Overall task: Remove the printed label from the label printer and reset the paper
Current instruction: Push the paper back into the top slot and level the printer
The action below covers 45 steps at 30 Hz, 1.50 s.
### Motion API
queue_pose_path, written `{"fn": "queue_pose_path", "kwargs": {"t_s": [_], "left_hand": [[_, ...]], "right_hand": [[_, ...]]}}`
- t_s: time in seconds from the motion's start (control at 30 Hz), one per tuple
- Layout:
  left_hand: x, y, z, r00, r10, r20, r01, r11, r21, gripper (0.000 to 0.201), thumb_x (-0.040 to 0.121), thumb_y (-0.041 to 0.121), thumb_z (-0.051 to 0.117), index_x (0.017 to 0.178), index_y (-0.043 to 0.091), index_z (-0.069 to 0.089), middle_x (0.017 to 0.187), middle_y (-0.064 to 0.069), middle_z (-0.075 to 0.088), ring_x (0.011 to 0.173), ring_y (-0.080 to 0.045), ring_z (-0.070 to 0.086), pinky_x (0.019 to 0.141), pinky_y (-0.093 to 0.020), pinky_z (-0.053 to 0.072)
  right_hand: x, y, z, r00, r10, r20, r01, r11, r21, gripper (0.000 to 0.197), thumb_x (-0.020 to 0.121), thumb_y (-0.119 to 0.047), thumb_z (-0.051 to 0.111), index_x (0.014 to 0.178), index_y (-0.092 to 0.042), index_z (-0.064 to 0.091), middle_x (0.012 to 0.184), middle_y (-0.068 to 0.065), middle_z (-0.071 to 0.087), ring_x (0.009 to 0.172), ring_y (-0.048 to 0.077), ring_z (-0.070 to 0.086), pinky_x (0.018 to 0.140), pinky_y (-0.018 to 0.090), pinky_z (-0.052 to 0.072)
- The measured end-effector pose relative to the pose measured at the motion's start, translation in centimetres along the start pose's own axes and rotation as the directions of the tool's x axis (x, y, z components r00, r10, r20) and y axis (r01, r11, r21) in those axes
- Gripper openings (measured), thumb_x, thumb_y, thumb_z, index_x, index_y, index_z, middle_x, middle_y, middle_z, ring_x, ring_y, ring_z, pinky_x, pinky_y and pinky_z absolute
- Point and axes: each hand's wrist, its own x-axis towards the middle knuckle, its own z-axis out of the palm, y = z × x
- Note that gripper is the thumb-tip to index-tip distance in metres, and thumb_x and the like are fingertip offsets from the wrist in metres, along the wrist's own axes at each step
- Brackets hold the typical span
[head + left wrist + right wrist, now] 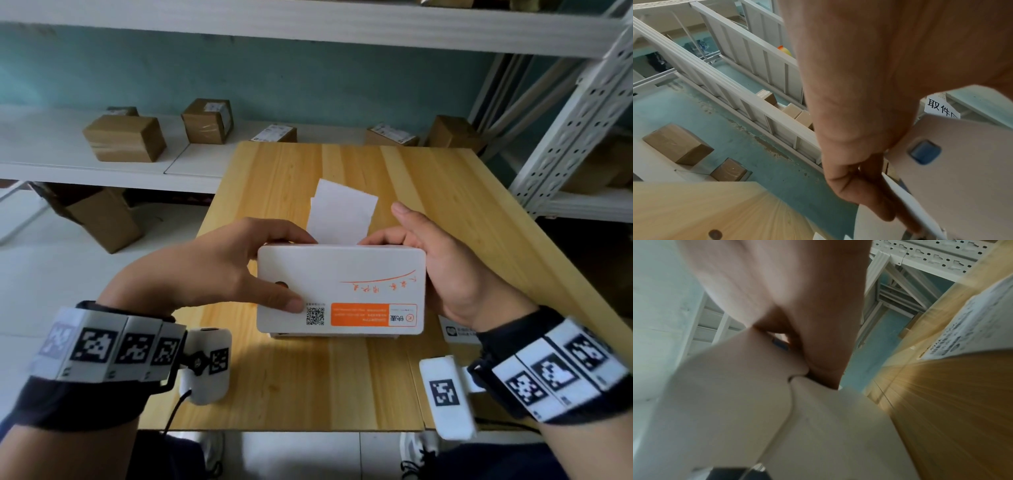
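Note:
The white label printer (342, 284) stands in the middle of the wooden table (308, 383), its lid with an orange sticker facing me. A strip of white label paper (339, 212) sticks up from its far edge. My left hand (270, 270) grips the printer's left end, thumb on the lid and fingers curled over the far edge. My right hand (404, 233) grips the right end, fingers at the far edge beside the paper. In the left wrist view a blue button (925, 152) shows on the printer's side. The right wrist view is blurred and shows the printer's (777, 418) lid seam.
A printed sheet (459, 330) lies on the table under my right wrist. Cardboard boxes (125, 137) sit on the white shelf behind the table. A white metal rack (575, 130) stands at the right. Another box (102, 219) is on the floor at the left.

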Motion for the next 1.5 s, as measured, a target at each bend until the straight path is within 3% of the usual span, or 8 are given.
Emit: {"fn": "queue_pose_path", "kwargs": {"t_s": [0.23,0.4,0.6,0.77,0.9,1.1,1.37,1.5], "left_hand": [[0.2,0.0,0.3,0.999,-0.022,-0.032,0.022,1.000,-0.007,0.055,0.068,0.006,0.089,0.116,0.022,0.068,0.108,-0.001,0.075,0.099,-0.017,0.073,0.084,-0.037,0.062],[0.1,0.1,0.1,1.000,0.017,-0.012,-0.017,0.999,0.027,0.057,0.065,0.009,0.091,0.115,0.022,0.068,0.110,0.000,0.075,0.098,-0.015,0.074,0.079,-0.034,0.064],[0.3,0.0,-0.3,0.996,0.063,-0.071,-0.050,0.984,0.169,0.060,0.048,0.056,0.091,0.103,0.040,0.072,0.131,0.013,0.053,0.124,0.010,0.049,0.086,-0.003,0.047],[0.4,0.2,0.0,0.999,0.031,-0.043,-0.029,0.999,0.044,0.053,0.059,0.029,0.090,0.108,0.024,0.070,0.111,-0.001,0.074,0.098,-0.018,0.074,0.077,-0.033,0.064],[0.6,0.2,0.3,0.998,0.006,-0.067,-0.002,0.998,0.060,0.045,0.065,0.017,0.091,0.105,0.022,0.073,0.100,-0.004,0.077,0.087,-0.028,0.076,0.069,-0.036,0.065],[0.4,0.5,0.3,1.000,-0.019,-0.013,0.020,0.996,0.089,0.044,0.068,0.021,0.089,0.110,0.018,0.075,0.101,-0.008,0.079,0.092,-0.030,0.075,0.077,-0.047,0.061],[0.5,0.5,0.5,1.000,-0.017,0.003,0.017,1.000,-0.009,0.051,0.062,0.028,0.086,0.110,0.020,0.072,0.099,-0.005,0.077,0.088,-0.025,0.075,0.066,-0.029,0.062],[0.4,0.4,0.5,1.000,0.009,0.013,-0.009,1.000,-0.003,0.057,0.060,0.030,0.085,0.115,0.022,0.073,0.105,-0.005,0.078,0.096,-0.027,0.074,0.077,-0.046,0.063]], "right_hand": [[-0.3,-0.2,0.3,1.000,-0.028,0.005,0.028,1.000,0.011,0.067,0.092,-0.067,0.031,0.093,-0.017,0.075,0.091,0.014,0.077,0.088,0.032,0.073,0.097,0.054,0.046],[-0.8,-0.6,0.6,0.996,-0.092,-0.011,0.092,0.996,-0.002,0.063,0.094,-0.061,0.032,0.092,-0.017,0.076,0.091,0.011,0.077,0.085,0.027,0.074,0.085,0.042,0.049],[-1.0,-0.6,0.5,0.995,-0.100,-0.003,0.100,0.995,-0.026,0.066,0.099,-0.056,0.026,0.093,-0.015,0.077,0.091,0.011,0.077,0.086,0.029,0.073,0.082,0.040,0.048],[-0.8,-0.5,0.5,0.995,-0.096,0.027,0.097,0.995,-0.025,0.069,0.091,-0.064,0.025,0.088,-0.021,0.079,0.088,0.009,0.078,0.081,0.023,0.074,0.081,0.040,0.048],[-1.0,-0.6,0.3,0.990,-0.132,0.049,0.133,0.991,-0.009,0.066,0.095,-0.057,0.030,0.092,-0.012,0.077,0.085,0.011,0.077,0.080,0.024,0.073,0.076,0.034,0.050],[-1.4,-0.2,0.6,0.983,-0.112,-0.144,0.100,0.991,-0.087,0.037,0.096,-0.044,0.052,0.090,-0.019,0.079,0.121,0.009,0.060,0.100,0.019,0.068,0.090,0.039,0.050],[-1.6,-0.4,0.5,0.975,-0.220,-0.005,0.220,0.974,-0.064,0.037,0.091,-0.033,0.053,0.096,-0.006,0.077,0.094,0.017,0.076,0.088,0.035,0.071,0.074,0.035,0.047],[-1.6,-0.4,0.4,0.975,-0.220,0.014,0.220,0.974,-0.057,0.039,0.090,-0.033,0.050,0.098,-0.006,0.077,0.092,0.013,0.078,0.086,0.027,0.073,0.073,0.030,0.049]]}}
